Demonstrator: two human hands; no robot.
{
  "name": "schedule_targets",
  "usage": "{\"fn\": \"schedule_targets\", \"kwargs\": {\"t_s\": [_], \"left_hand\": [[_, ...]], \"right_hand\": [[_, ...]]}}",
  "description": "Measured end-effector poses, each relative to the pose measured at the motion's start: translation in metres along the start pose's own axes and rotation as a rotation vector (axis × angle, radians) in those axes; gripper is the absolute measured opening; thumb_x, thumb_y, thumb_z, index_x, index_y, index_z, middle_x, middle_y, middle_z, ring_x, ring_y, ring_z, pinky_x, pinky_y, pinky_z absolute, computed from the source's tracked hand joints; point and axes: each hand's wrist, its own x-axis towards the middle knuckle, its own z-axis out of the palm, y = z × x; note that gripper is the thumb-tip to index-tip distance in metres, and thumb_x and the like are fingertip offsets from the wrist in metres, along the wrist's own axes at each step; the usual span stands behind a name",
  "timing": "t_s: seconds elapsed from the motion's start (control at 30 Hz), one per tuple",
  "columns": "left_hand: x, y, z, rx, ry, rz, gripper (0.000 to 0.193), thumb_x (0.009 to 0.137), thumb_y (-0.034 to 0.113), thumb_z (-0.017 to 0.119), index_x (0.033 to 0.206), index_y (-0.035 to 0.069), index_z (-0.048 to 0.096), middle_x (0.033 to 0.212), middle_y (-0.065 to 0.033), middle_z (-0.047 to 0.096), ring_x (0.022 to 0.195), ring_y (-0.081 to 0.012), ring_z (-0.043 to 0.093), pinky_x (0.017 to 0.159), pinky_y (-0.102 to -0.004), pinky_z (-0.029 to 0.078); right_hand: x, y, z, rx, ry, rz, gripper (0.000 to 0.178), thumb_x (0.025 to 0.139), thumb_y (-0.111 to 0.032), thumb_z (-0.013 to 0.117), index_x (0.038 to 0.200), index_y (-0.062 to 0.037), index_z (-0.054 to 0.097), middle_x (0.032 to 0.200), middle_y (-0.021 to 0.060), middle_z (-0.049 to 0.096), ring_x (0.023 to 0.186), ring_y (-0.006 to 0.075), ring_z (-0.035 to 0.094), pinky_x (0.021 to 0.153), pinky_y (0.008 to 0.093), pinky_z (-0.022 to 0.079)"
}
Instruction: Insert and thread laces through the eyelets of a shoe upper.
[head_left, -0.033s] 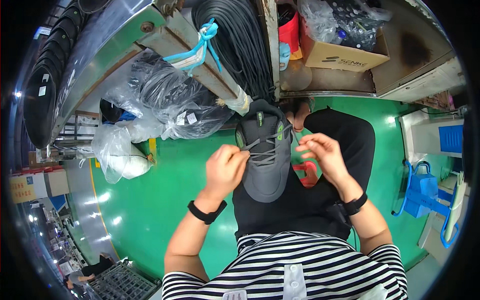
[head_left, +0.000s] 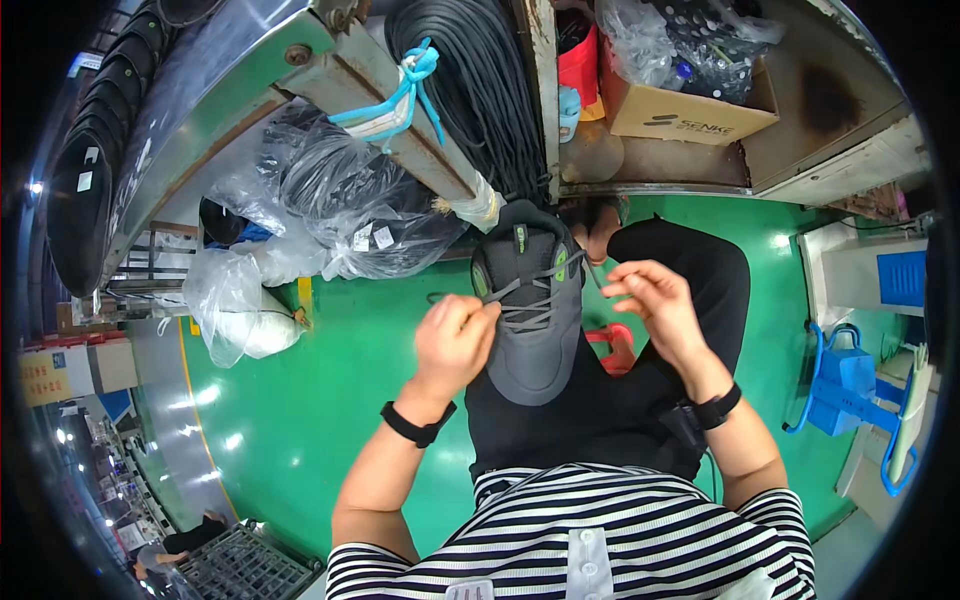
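Observation:
A dark grey sneaker [head_left: 530, 365] with light grey lacing and green accents rests on my black-trousered thigh, toe toward me. My left hand [head_left: 457, 340] is closed beside the shoe's left side, pinching a shoelace [head_left: 508, 291] that runs from the upper eyelets; a dark lace end pokes out past the knuckles. Off to the right of the shoe, my right hand [head_left: 655, 305] pinches the other lace [head_left: 595, 277] between thumb and fingertips. The laces cross over the tongue [head_left: 522, 262] and are not tied in a bow.
Ahead stands a rusty metal frame [head_left: 405, 130] with blue cord tied round it. Plastic-bagged black coils [head_left: 350, 190] lie at the left, black cords [head_left: 470, 80] hang behind. A cardboard box [head_left: 690, 122] sits on a shelf. A red object [head_left: 612, 345] shows between my legs.
My left hand has shifted slightly right, and a dark lace end now shows beyond it. My right hand has moved a little to the right with its lace. The shoe stays put.

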Motion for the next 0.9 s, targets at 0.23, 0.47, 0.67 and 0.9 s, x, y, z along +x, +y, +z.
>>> {"fn": "schedule_targets", "kwargs": {"t_s": [0.23,0.47,0.67,0.9], "left_hand": [[-0.012,-0.004,0.011,0.019,0.135,0.002,0.03,0.064,-0.007,0.071,0.09,0.007,0.068,0.078,-0.0049,0.053,0.068,-0.0228,0.058,0.058,-0.0339,0.047],[0.011,0.007,-0.003,-0.17,-0.071,-0.112,0.013,0.072,0.003,0.073,0.081,0.007,0.063,0.078,-0.0057,0.052,0.071,-0.0243,0.056,0.062,-0.0351,0.046],[0.028,-0.019,-0.01,-0.478,-0.425,-0.25,0.024,0.078,0.019,0.076,0.071,0.005,0.058,0.072,-0.0052,0.047,0.066,-0.0199,0.048,0.058,-0.0311,0.039],[-0.017,0.004,0.012,-0.644,-0.219,-0.732,0.024,0.083,0.01,0.073,0.101,0.006,0.057,0.07,0.0034,0.043,0.062,-0.0083,0.042,0.056,-0.0259,0.037]], "right_hand": [[-0.011,-0.051,-0.108,0.073,0.294,-0.129,0.024,0.099,-0.013,0.052,0.119,0.0006,0.056,0.097,0.009,0.065,0.085,0.0142,0.066,0.071,0.0228,0.056],[-0.023,-0.046,-0.114,0.138,0.277,-0.056,0.021,0.098,-0.008,0.052,0.115,0.0031,0.057,0.109,0.0133,0.065,0.101,0.0187,0.067,0.077,0.0231,0.058],[-0.023,-0.05,-0.106,0.09,0.255,-0.041,0.021,0.099,-0.013,0.051,0.113,0.0005,0.059,0.096,0.0073,0.065,0.082,0.0121,0.066,0.069,0.0209,0.056],[-0.046,-0.031,-0.272,-0.039,0.605,0.002,0.019,0.099,-0.012,0.05,0.112,0.0004,0.058,0.074,-0.0021,0.054,0.054,0.004,0.041,0.047,0.018,0.032]]}}
